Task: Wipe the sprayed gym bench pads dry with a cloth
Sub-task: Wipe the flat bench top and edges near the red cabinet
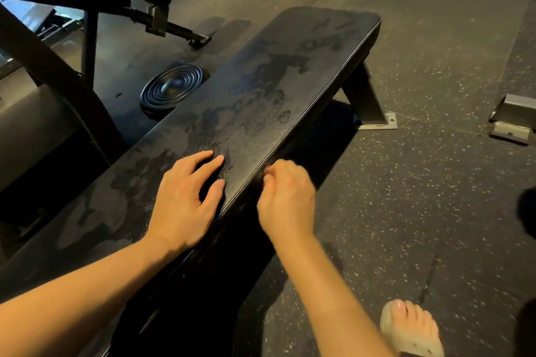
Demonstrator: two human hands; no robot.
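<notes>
on the speckled floor (420, 182) stands the black bench pad (261, 101), blotched wet. the left hand (185, 200) lies flat on it, fingers spread, gripping nothing. the right hand (285, 197) curls at its side edge, perhaps pinching something; too blurred to tell.

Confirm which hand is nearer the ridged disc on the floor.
Left. The left hand lies on the pad, toward the disc; the right hand curls at the pad's opposite edge, farther off.
</notes>
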